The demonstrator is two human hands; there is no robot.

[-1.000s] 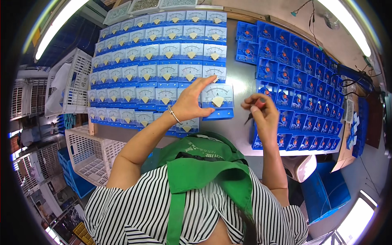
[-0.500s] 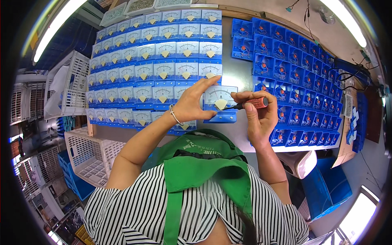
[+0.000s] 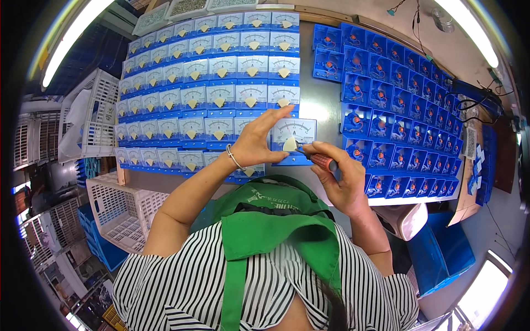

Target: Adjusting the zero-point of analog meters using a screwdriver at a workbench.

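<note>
Presently, the panel meter [image 3: 302,126] sits close to the near edge of the worktable [image 3: 319,105], between the rows of finished-looking meters [image 3: 222,70] and the blue housings [image 3: 381,98]. The left hand [image 3: 256,142] brackets its left side, thumb and forefinger spread wide; whether they clamp it cannot be told. The right hand [image 3: 343,179], nearer the meter's right near corner, pinches a red-handled screwdriver [image 3: 323,161]. The tool's long axis slants from right-near to left-far, its tip at the cream fan-shaped piece [image 3: 290,144]; contact cannot be confirmed. The meter lies left and beyond the gripping fingers.
</note>
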